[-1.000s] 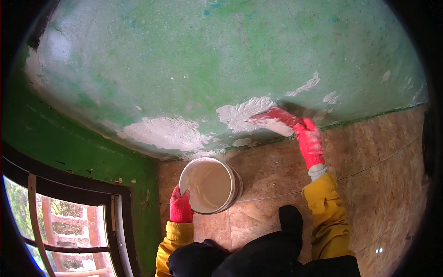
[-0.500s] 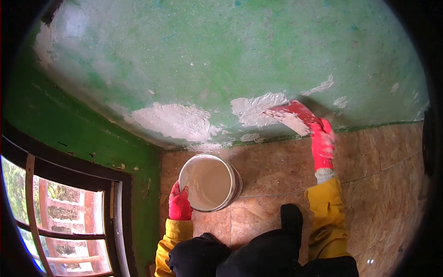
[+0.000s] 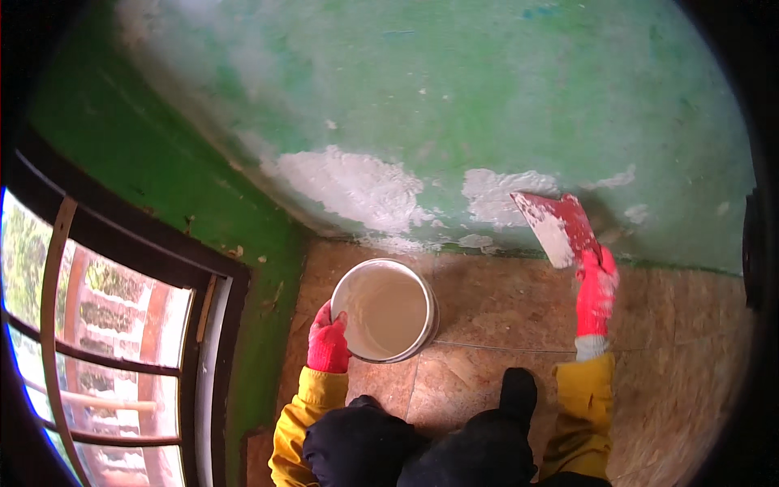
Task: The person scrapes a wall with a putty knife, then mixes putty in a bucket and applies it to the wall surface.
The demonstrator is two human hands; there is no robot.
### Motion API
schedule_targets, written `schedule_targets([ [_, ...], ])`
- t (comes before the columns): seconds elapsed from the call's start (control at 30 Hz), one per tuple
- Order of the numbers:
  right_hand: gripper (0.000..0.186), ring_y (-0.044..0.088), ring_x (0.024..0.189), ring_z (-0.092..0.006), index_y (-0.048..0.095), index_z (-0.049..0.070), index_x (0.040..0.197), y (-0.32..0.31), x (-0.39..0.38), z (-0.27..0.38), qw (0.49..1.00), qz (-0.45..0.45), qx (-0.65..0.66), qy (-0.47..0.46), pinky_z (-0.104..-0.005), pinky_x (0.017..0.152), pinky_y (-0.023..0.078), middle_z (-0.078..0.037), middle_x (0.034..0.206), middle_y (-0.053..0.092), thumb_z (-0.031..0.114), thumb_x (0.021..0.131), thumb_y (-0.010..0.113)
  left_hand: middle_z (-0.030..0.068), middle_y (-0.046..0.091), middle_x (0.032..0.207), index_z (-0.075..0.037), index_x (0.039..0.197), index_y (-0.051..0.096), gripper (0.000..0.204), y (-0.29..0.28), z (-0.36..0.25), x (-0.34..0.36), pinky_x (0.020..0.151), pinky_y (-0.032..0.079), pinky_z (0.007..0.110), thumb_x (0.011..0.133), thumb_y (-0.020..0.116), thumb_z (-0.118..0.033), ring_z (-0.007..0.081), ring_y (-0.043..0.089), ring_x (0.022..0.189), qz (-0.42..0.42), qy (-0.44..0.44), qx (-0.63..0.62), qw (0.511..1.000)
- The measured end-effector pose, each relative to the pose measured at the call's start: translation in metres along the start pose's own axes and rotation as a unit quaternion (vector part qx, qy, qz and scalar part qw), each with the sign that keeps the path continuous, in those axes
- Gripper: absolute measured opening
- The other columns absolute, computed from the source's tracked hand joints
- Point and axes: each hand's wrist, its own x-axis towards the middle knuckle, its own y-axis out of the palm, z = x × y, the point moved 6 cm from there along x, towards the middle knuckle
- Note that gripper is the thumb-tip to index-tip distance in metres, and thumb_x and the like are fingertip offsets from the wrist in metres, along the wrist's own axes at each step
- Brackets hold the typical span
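Right hand [image 3: 596, 294], red-gloved, gripping red scraper [image 3: 574, 226], white-smeared, at white patch [image 3: 497, 195] on green wall [image 3: 422, 89]; left hand [image 3: 327, 342] clasping pale bucket [image 3: 357, 296] by rim, between wall and dark-clothed knees [image 3: 365, 442]; brown tiled floor [image 3: 495, 308]; barred window [image 3: 122, 363], left

You are wearing two matt gloves of knit-looking cloth, the left glove [image 3: 328, 347] and the right glove [image 3: 596, 296], the right one carrying chalky smears. Your yellow sleeves [image 3: 586, 394] are creasing like thick, dull cloth. Your red spreader [image 3: 577, 221] is showing a smooth face beside pasty white filler [image 3: 554, 241]. Your bucket [image 3: 381, 262] is looking like plastic, its inside wearing a creamy film. The green painted wall [image 3: 454, 105] is bearing rough white patches [image 3: 357, 191]; the floor tiles [image 3: 495, 296] are looking mottled like stone.
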Motion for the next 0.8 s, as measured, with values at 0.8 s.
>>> schedule_targets([
  [0.8,0.024,0.059,0.089,-0.0255,0.061,0.002,0.094,0.194,-0.184,0.136,0.778,0.564,-0.149,-0.233,-0.0342,0.071,0.05,-0.013,0.1,0.056,-0.005,0.071,0.062,0.0044,0.063,0.096,-0.001,0.112,0.056,0.027,-0.014,0.006,0.01,0.074,0.045,0.023,0.09,0.051,-0.015,0.0103,0.057,0.084,-0.028,0.006,-0.077,0.997],
])
